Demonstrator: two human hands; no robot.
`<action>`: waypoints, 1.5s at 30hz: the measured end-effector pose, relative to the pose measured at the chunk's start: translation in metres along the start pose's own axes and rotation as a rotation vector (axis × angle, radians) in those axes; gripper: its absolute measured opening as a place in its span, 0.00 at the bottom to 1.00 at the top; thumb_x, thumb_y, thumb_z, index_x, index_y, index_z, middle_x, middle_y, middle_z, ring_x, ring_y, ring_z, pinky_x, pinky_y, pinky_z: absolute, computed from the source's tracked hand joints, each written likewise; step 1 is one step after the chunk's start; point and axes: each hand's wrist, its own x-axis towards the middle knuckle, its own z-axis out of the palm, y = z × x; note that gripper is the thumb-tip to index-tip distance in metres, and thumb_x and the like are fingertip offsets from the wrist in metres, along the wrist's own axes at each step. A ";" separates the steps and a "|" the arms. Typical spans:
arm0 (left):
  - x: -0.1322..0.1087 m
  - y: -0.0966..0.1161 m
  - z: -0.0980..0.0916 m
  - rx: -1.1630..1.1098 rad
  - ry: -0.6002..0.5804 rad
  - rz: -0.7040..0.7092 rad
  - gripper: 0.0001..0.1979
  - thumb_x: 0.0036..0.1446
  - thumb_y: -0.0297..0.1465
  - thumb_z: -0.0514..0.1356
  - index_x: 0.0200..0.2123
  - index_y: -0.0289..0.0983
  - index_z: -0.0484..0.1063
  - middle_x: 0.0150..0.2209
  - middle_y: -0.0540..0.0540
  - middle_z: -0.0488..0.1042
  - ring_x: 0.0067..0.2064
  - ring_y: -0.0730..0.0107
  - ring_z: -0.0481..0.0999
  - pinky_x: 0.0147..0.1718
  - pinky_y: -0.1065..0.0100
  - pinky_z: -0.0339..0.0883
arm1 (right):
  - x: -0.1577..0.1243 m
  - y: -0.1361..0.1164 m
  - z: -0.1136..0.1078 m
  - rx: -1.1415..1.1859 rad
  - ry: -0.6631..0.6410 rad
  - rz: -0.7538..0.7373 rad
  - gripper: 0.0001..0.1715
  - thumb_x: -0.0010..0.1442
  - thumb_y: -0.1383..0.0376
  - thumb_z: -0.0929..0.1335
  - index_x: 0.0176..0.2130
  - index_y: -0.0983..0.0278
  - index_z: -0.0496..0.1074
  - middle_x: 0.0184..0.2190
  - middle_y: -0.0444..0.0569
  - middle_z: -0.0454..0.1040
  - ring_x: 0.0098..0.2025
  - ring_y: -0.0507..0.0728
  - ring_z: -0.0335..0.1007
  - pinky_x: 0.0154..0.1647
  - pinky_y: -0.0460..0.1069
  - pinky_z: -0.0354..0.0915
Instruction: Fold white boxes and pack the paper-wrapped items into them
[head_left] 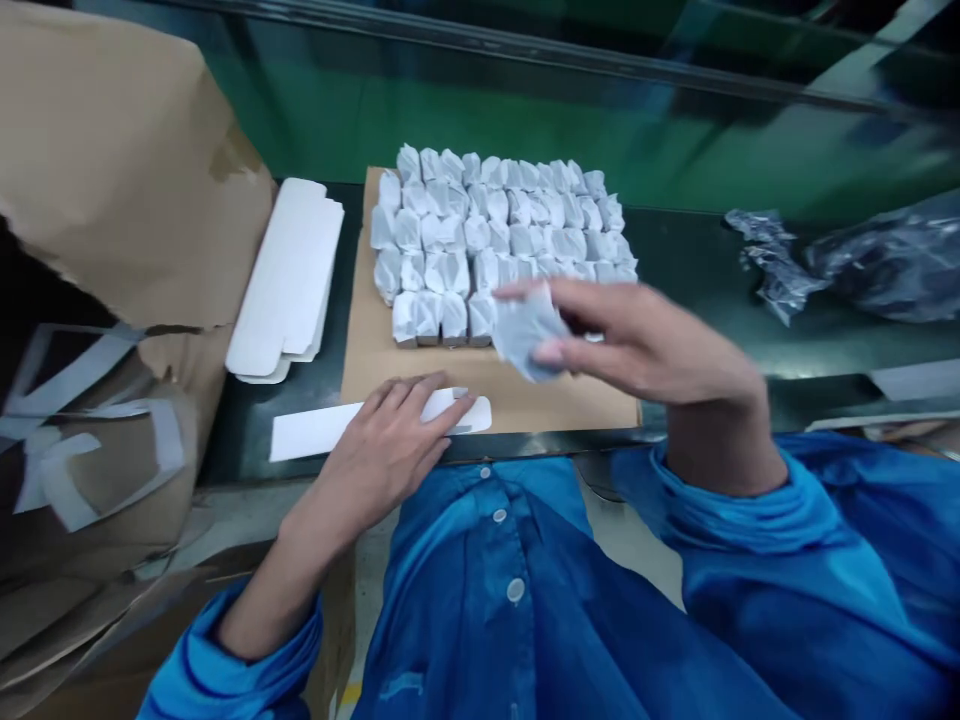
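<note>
Between the thumb and fingers of my right hand [622,335] is a small paper-wrapped item [531,330], held above the front edge of the packed rows. What the wrapping covers is hidden. My left hand [394,430] rests over a long white box [311,432] at the near edge, fingers lying along it; the box's right end has raised flaps. Behind both hands, several rows of similar wrapped items [450,235] stand close together on a brown cardboard sheet [570,400].
A stack of flat white cartons [289,270] lies left of the cardboard. Farther left stands a big brown cardboard box [127,170] with white strips [161,440] on its side. Crumpled clear plastic [780,265] and a dark plastic bag [892,260] lie on the right.
</note>
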 end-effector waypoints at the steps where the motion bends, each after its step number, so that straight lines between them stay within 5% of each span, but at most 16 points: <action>1: 0.002 0.000 0.002 -0.011 -0.015 0.041 0.24 0.64 0.28 0.56 0.63 0.47 0.65 0.62 0.39 0.67 0.56 0.50 0.71 0.51 0.52 0.66 | -0.026 0.012 0.005 0.079 -0.078 0.067 0.26 0.68 0.59 0.66 0.63 0.58 0.65 0.36 0.41 0.77 0.33 0.51 0.73 0.34 0.47 0.68; 3: 0.005 0.000 0.007 -0.032 -0.031 0.101 0.24 0.63 0.25 0.54 0.58 0.52 0.70 0.63 0.41 0.67 0.55 0.51 0.72 0.45 0.54 0.66 | -0.068 0.033 0.024 0.054 -0.065 0.256 0.28 0.66 0.60 0.69 0.62 0.63 0.66 0.38 0.46 0.78 0.34 0.54 0.74 0.35 0.49 0.70; 6: 0.005 -0.003 0.015 -0.049 0.001 0.129 0.24 0.61 0.23 0.54 0.53 0.54 0.75 0.63 0.43 0.66 0.53 0.49 0.72 0.38 0.57 0.63 | -0.105 0.049 0.059 -0.199 0.177 0.467 0.27 0.67 0.60 0.68 0.62 0.66 0.66 0.50 0.58 0.76 0.46 0.62 0.75 0.43 0.56 0.72; 9: 0.004 -0.002 0.016 -0.041 0.036 0.110 0.22 0.59 0.21 0.54 0.47 0.53 0.78 0.62 0.42 0.68 0.49 0.48 0.73 0.36 0.57 0.60 | -0.119 0.050 0.077 -0.256 0.230 0.420 0.28 0.66 0.58 0.68 0.61 0.65 0.66 0.55 0.60 0.73 0.54 0.66 0.71 0.49 0.60 0.71; 12: 0.006 0.005 0.010 -0.082 0.067 0.114 0.19 0.59 0.22 0.55 0.41 0.50 0.80 0.60 0.40 0.69 0.50 0.47 0.72 0.38 0.54 0.62 | -0.120 0.052 0.083 -0.239 0.245 0.356 0.27 0.65 0.59 0.70 0.60 0.68 0.68 0.50 0.61 0.75 0.52 0.66 0.71 0.50 0.62 0.71; 19: 0.023 0.026 0.015 -0.161 0.148 0.108 0.17 0.60 0.20 0.58 0.43 0.47 0.79 0.62 0.41 0.67 0.57 0.51 0.70 0.46 0.53 0.65 | -0.114 0.031 0.095 0.079 0.585 0.231 0.20 0.62 0.66 0.70 0.54 0.64 0.70 0.48 0.54 0.77 0.49 0.59 0.74 0.49 0.55 0.73; 25: 0.026 0.026 0.021 -0.194 0.113 0.126 0.14 0.62 0.23 0.58 0.42 0.46 0.79 0.60 0.44 0.69 0.59 0.53 0.69 0.52 0.53 0.64 | -0.102 0.028 0.120 -0.028 0.385 0.026 0.19 0.68 0.68 0.64 0.57 0.69 0.68 0.49 0.60 0.76 0.51 0.61 0.72 0.52 0.60 0.72; 30: 0.024 0.026 0.021 -0.195 0.123 0.138 0.11 0.62 0.25 0.59 0.42 0.46 0.79 0.60 0.45 0.69 0.59 0.56 0.69 0.55 0.55 0.64 | -0.107 0.037 0.116 -0.030 0.299 -0.049 0.19 0.69 0.68 0.62 0.58 0.68 0.68 0.52 0.60 0.75 0.51 0.60 0.72 0.51 0.58 0.74; 37: 0.021 0.026 0.025 -0.204 0.166 0.159 0.11 0.62 0.25 0.61 0.42 0.47 0.78 0.58 0.45 0.70 0.59 0.56 0.69 0.53 0.56 0.63 | -0.091 0.035 0.133 -0.047 0.418 -0.008 0.19 0.70 0.69 0.61 0.57 0.66 0.69 0.54 0.57 0.75 0.55 0.60 0.71 0.56 0.59 0.72; 42: 0.019 0.029 0.028 -0.168 0.256 0.138 0.12 0.59 0.24 0.63 0.43 0.46 0.77 0.57 0.45 0.70 0.58 0.57 0.70 0.54 0.55 0.64 | -0.084 0.008 0.158 -0.090 0.531 0.089 0.23 0.68 0.74 0.60 0.60 0.72 0.66 0.56 0.64 0.73 0.61 0.63 0.67 0.62 0.60 0.68; 45: 0.015 0.030 0.032 -0.175 0.341 0.103 0.13 0.56 0.22 0.65 0.42 0.44 0.75 0.56 0.44 0.69 0.55 0.59 0.73 0.51 0.57 0.67 | -0.085 -0.011 0.161 0.123 0.584 0.174 0.29 0.67 0.75 0.59 0.65 0.70 0.58 0.60 0.62 0.69 0.64 0.60 0.65 0.64 0.57 0.67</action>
